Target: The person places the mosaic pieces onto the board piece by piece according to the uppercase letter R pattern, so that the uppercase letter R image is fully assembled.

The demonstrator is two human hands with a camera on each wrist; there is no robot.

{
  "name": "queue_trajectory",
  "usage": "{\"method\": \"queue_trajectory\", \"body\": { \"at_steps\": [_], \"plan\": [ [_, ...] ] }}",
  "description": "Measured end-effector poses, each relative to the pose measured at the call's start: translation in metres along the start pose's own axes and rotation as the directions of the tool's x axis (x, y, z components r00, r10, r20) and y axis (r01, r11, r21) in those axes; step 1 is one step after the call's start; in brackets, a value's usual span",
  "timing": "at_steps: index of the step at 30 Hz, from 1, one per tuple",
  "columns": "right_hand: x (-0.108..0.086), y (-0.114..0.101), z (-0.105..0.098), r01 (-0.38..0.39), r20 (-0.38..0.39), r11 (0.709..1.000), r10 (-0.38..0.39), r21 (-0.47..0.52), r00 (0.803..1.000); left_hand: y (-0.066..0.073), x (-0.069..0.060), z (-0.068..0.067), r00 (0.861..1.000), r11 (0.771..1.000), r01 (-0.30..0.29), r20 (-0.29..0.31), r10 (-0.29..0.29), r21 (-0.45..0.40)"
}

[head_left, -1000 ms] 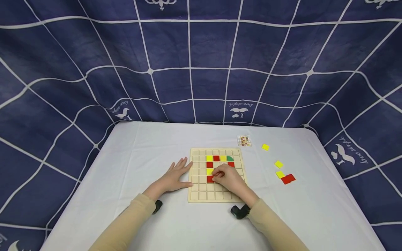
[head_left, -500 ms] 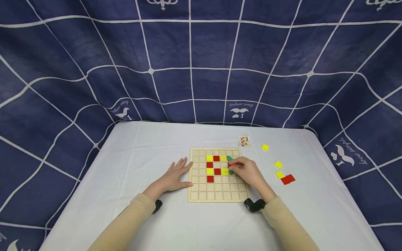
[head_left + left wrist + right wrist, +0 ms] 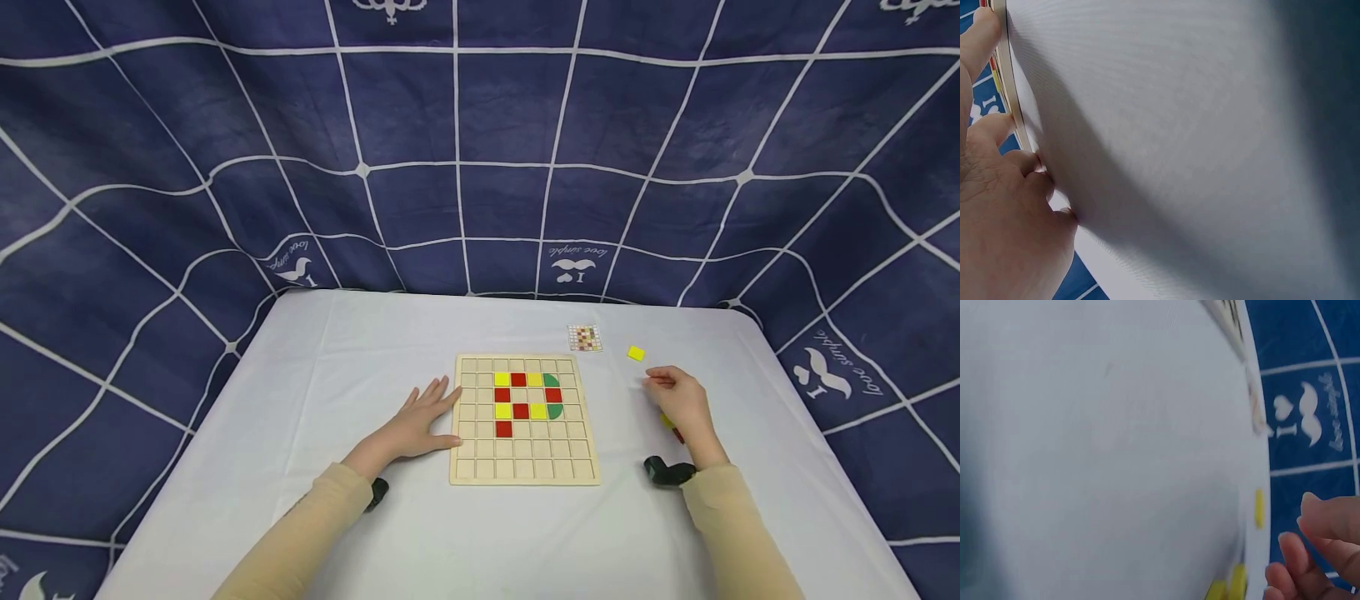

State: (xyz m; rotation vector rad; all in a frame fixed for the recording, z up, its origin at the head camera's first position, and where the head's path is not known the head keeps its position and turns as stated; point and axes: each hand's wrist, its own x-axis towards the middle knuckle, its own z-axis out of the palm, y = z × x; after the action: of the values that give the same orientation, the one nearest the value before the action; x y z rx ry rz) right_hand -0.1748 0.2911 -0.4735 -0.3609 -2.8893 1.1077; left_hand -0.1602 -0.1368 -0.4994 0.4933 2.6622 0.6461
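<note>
A wooden grid board (image 3: 522, 471) lies on the table, with red, yellow and green tiles filling some of its cells. On its upper right, one green quarter-round tile (image 3: 555, 412) sits below a red tile (image 3: 552, 396). My left hand (image 3: 412, 423) rests at the board's left edge, fingers spread, thumb and fingertips touching the rim. My right hand (image 3: 681, 406) hovers over the loose tiles to the right. In the right wrist view its thumb and fingers are apart with nothing between them. Beneath it, a yellow tile (image 3: 666, 422) and a red tile (image 3: 678, 435) are partly hidden.
Another yellow tile (image 3: 636, 353) lies just beyond my right hand. A small printed pattern card (image 3: 585, 337) is behind the board. White cloth covers the table (image 3: 360, 350), and a blue checked curtain (image 3: 495, 208) hangs around its back and sides.
My right hand has moved from the board's middle, past its right-hand tiles, to the loose tiles on the right. The whole pattern of tiles is uncovered. My left hand has stayed put.
</note>
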Motion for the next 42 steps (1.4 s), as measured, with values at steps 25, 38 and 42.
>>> {"method": "queue_trajectory", "body": {
  "at_steps": [25,38,42],
  "plan": [
    [0.008,0.026,-0.005,-0.167,0.035,0.979,0.172,-0.113,0.984,0.000,0.000,0.000,1.000,1.000,-0.010,0.004,0.010,0.008],
    [-0.001,0.011,0.002,-0.068,-0.076,0.998,0.068,-0.001,0.995,0.001,0.000,-0.001,1.000,1.000,-0.012,0.001,0.012,0.004],
    [-0.007,-0.005,0.011,-0.037,-0.056,0.997,0.041,0.063,0.998,0.001,0.000,0.000,1.000,1.000,-0.012,-0.005,0.012,0.005]
  ]
}}
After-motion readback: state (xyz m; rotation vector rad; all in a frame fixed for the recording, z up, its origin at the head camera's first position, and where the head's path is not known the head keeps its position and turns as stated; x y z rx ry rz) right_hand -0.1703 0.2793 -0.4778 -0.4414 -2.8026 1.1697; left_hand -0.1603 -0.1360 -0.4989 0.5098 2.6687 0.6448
